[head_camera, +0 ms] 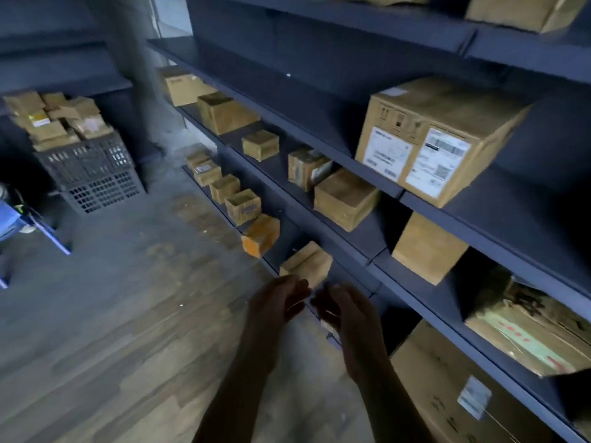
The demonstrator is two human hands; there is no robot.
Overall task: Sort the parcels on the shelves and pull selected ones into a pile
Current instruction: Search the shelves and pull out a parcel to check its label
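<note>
Cardboard box point(308, 262), small, plain brown; stands at the front edge of the low shelf point(289, 238), lower centre of the frame, last in a row that includes an orange box point(260, 235) up-left of it. Lies directly above both hands, toward the frame's upper right. Long axis appears to run back into the shelf, though blur leaves this uncertain. Left hand point(276, 303): fingers loosely curved, holding nothing visible, tips at the box's near lower corner; contact cannot be told. Right hand point(350, 314): curled, just beside the left, slightly lower; whether it holds anything cannot be told. Left is nearer. Judged next: close on both sides, draw the box outward and down-left.
</note>
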